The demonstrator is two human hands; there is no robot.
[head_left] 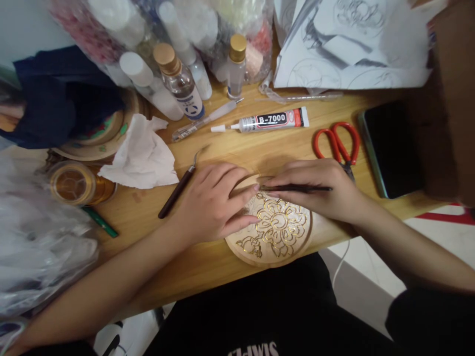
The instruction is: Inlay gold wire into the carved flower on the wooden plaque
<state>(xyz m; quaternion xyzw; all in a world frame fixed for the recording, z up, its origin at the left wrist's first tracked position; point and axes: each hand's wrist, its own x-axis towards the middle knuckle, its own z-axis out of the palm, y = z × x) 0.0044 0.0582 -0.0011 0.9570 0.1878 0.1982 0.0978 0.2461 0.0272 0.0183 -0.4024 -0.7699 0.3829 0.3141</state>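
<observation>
"So, how far along does the wooden disc look?"

"Fairly well, I'd judge. Gold outlining forms a big flower across its middle, and a smaller motif at its lower left is outlined too. Near its upper left I see paler marks with little gold, so that part probably remains."

"And where is it?"

"Flat at the near edge of the wooden table, just in front of the person's body."

"What about the hands?"

"The left hand lies over the disc's upper left, thumb and forefinger well parted, gripping nothing that shows. The right hand, at the disc's upper right, is closed around a slim dark tool (tweezers, perhaps), its working end pointing towards the left fingertips."

"Anything else nearby?"

"A glue tube lies beyond the disc, red-handled scissors to its upper right, and a hook-tipped tool to its left."

"What can't you make out?"

"Fingers cover the disc's upper rim and whatever the tool's tip touches. Whether a loose bit of gold is pinched there, I can't tell. The finest lines blur, and beyond the scissors the phone's far side sinks into shadow."
</observation>
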